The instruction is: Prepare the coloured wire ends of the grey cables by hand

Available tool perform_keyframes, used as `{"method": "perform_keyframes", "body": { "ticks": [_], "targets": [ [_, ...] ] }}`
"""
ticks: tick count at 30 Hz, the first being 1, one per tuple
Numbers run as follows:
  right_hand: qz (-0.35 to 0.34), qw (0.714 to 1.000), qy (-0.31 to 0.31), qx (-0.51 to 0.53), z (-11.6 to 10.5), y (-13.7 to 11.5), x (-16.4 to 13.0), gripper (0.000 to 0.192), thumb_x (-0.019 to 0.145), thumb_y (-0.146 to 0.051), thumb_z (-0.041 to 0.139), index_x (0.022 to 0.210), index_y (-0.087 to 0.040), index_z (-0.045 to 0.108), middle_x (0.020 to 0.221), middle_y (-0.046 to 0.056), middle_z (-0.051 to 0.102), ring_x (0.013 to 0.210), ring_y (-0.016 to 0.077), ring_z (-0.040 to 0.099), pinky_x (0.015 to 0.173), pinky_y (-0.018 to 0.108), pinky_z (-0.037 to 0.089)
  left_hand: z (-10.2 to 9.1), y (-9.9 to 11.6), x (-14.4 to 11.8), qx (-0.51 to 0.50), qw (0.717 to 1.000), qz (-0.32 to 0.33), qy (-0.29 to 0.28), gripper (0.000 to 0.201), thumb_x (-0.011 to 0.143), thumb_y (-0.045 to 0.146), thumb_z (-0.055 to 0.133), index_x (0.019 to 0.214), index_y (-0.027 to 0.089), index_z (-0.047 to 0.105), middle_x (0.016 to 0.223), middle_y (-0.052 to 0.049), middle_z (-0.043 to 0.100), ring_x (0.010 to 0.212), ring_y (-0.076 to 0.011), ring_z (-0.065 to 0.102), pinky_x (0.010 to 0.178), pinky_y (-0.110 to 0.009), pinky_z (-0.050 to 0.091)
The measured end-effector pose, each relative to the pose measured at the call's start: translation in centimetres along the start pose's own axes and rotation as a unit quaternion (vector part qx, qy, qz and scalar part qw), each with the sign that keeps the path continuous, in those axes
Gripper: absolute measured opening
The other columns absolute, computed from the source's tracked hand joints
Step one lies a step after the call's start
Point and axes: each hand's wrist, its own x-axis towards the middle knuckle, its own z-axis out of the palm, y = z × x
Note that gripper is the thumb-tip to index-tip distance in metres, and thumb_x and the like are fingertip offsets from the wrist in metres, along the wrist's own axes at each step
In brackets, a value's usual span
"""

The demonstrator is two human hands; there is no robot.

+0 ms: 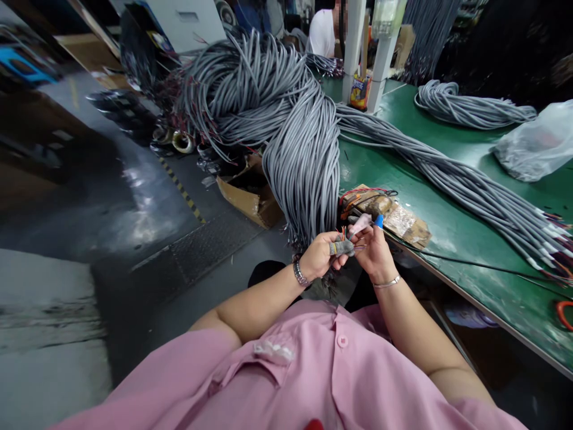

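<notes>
wires in red, green and orange stand in the narrow space between the two hands, in front of the pink shirt and just off the left edge of the worktop. the short strands rise from the left hand towards the far side, while a few thin ones point right, across the small gap to the right hand; that second group has its long axis roughly left to right. the left hand is the nearer to them: it is closed in a pinch, with a grey-covered digit lying against the base of the strands. the right hand is just beside it, fingers curled inward, with a blue cover on one tip; at this size it is hard to tell whether it grips a strand or only rests next to one.

a thick bundle of grey cables hangs on the far side of the hands, its long axis running far to near, its lower end closer to the left hand than to the right. another run of cables lies along the worktop from far left to near right, apart from both hands. a taped block sits on the worktop, just beyond the right hand.
</notes>
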Motion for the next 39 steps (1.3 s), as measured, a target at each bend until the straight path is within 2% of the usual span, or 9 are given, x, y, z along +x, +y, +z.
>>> {"method": "perform_keyframes", "body": {
  "ticks": [5, 8, 11, 14, 16, 22, 27, 35, 39],
  "targets": [
    [0.005, 1.000, 0.001, -0.009, 0.4, -0.9, -0.6, 0.034, 0.079, -0.054, 0.064, 0.084, -0.020, 0.067, 0.080, 0.001, 0.070, 0.067, 0.0127, 0.062, 0.059, 0.025, 0.052, 0.3, -0.1, -1.2, 0.013, 1.000, 0.003, 0.022, 0.029, 0.070, 0.039, 0.071, 0.069, 0.012, 0.060, 0.049, -0.001, 0.059, 0.034, -0.0073, 0.046, 0.032, -0.017, 0.034],
    [-0.025, 0.999, 0.010, -0.036, 0.6, -1.0, -0.7, 0.027, 0.080, -0.045, 0.067, 0.086, -0.019, 0.067, 0.075, 0.000, 0.068, 0.063, 0.0107, 0.059, 0.058, 0.023, 0.051, 0.4, -0.3, -1.3, 0.007, 0.999, 0.014, 0.043, 0.029, 0.070, 0.039, 0.071, 0.070, 0.012, 0.061, 0.049, -0.001, 0.059, 0.036, -0.0079, 0.047, 0.033, -0.018, 0.035],
    [-0.076, 0.994, 0.035, -0.076, 0.6, -0.6, -0.7, 0.029, 0.080, -0.048, 0.066, 0.084, -0.019, 0.067, 0.071, -0.001, 0.065, 0.058, 0.0095, 0.055, 0.056, 0.022, 0.049, 0.5, -0.1, -1.1, 0.001, 0.998, 0.017, 0.063, 0.027, 0.070, 0.037, 0.071, 0.069, 0.012, 0.062, 0.048, -0.001, 0.058, 0.035, -0.0078, 0.047, 0.033, -0.018, 0.034],
    [-0.170, 0.970, 0.090, -0.150, 0.3, 0.1, -0.7, 0.034, 0.082, -0.052, 0.063, 0.077, -0.019, 0.065, 0.069, -0.001, 0.064, 0.056, 0.0081, 0.051, 0.055, 0.021, 0.045, 0.7, 0.1, -0.8, 0.000, 0.998, 0.019, 0.067, 0.027, 0.069, 0.036, 0.072, 0.067, 0.012, 0.061, 0.048, -0.001, 0.058, 0.034, -0.0076, 0.046, 0.033, -0.018, 0.034],
    [-0.198, 0.959, 0.100, -0.179, 0.2, 0.4, -0.7, 0.037, 0.083, -0.054, 0.060, 0.075, -0.018, 0.065, 0.069, -0.001, 0.064, 0.055, 0.0080, 0.051, 0.055, 0.021, 0.044, 0.8, 0.2, -0.6, 0.001, 0.998, 0.020, 0.065, 0.027, 0.069, 0.037, 0.072, 0.068, 0.012, 0.061, 0.048, -0.001, 0.057, 0.035, -0.0075, 0.046, 0.033, -0.018, 0.034],
    [-0.080, 0.995, 0.021, -0.056, 0.7, 0.0, 0.1, 0.037, 0.078, -0.055, 0.066, 0.077, -0.018, 0.066, 0.069, -0.001, 0.065, 0.057, 0.0093, 0.054, 0.054, 0.022, 0.045, 0.8, -0.3, -0.1, 0.000, 0.998, 0.018, 0.060, 0.027, 0.069, 0.037, 0.071, 0.069, 0.013, 0.059, 0.049, 0.000, 0.058, 0.035, -0.0074, 0.046, 0.033, -0.018, 0.033],
    [-0.084, 0.995, 0.042, -0.017, 0.6, 0.2, 0.6, 0.032, 0.075, -0.050, 0.072, 0.073, -0.019, 0.064, 0.065, -0.001, 0.064, 0.057, 0.0095, 0.055, 0.053, 0.021, 0.046, 0.8, -0.8, 0.1, 0.013, 0.998, 0.008, 0.055, 0.030, 0.069, 0.040, 0.072, 0.071, 0.012, 0.061, 0.049, 0.000, 0.057, 0.035, -0.0071, 0.045, 0.033, -0.018, 0.033],
    [-0.023, 0.999, 0.024, 0.008, 0.4, -0.3, -0.4, 0.042, 0.079, -0.061, 0.059, 0.082, -0.019, 0.065, 0.075, 0.002, 0.068, 0.061, 0.0124, 0.059, 0.056, 0.025, 0.051, 1.1, -0.7, -1.3, -0.008, 0.997, 0.031, 0.074, 0.028, 0.069, 0.039, 0.071, 0.070, 0.014, 0.059, 0.050, 0.000, 0.058, 0.037, -0.0077, 0.046, 0.034, -0.018, 0.034],
    [-0.020, 0.999, 0.031, -0.004, 0.4, -0.8, -0.7, 0.029, 0.079, -0.049, 0.066, 0.082, -0.020, 0.066, 0.077, 0.001, 0.068, 0.065, 0.0123, 0.061, 0.058, 0.024, 0.051, 1.6, -0.9, -2.0, -0.016, 0.994, 0.050, 0.095, 0.028, 0.072, 0.039, 0.070, 0.072, 0.014, 0.058, 0.052, 0.001, 0.058, 0.039, -0.0071, 0.047, 0.036, -0.018, 0.034]
  ]
}}
